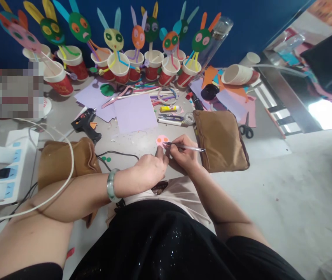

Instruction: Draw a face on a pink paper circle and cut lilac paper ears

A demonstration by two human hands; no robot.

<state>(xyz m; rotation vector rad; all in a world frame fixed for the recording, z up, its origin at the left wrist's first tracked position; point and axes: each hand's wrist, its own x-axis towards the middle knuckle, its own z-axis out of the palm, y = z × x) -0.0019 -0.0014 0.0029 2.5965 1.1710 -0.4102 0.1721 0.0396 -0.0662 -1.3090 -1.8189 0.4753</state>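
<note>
The right hand is grasping a pen, its tip meeting the small pink disc with orange spots, which is lying on the table in front of the person. The left hand is resting its fingertips at the disc's near edge — whether it is pinching or only pressing, one cannot tell. A purple sheet is lying beyond the disc, a black glue gun is resting to the left, and a brown cushion is sitting just beside the right hand.
</note>
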